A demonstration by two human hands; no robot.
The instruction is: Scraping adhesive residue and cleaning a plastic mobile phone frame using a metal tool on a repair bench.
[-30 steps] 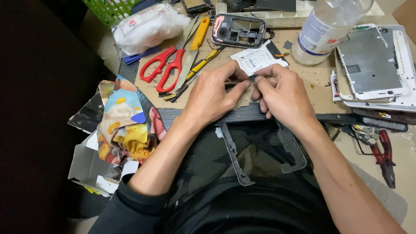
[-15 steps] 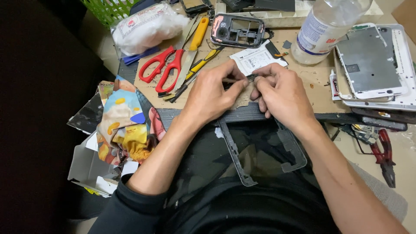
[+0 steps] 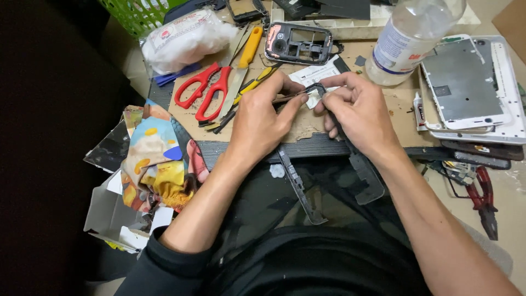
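My left hand (image 3: 263, 118) and my right hand (image 3: 356, 112) meet over a cardboard sheet (image 3: 402, 118), and together they hold a black plastic phone frame (image 3: 298, 183) that hangs down toward my lap. The right hand grips the frame's top corner between thumb and fingers. A thin tool (image 3: 285, 98) is pinched in the left hand, its tip against that same corner. Both hands partly hide the frame's upper edge.
Red scissors (image 3: 205, 90), a yellow utility knife (image 3: 246, 55) and a yellow-handled tool lie left of the hands. A phone back shell (image 3: 298, 44), a clear plastic bottle (image 3: 411, 38), white device panels (image 3: 466, 87), red pliers (image 3: 485, 200), a wrapped white bundle (image 3: 186, 38) and colourful cloth (image 3: 156, 159) surround them.
Both hands have shifted slightly up and back over the cardboard with the frame; the grip is unchanged.
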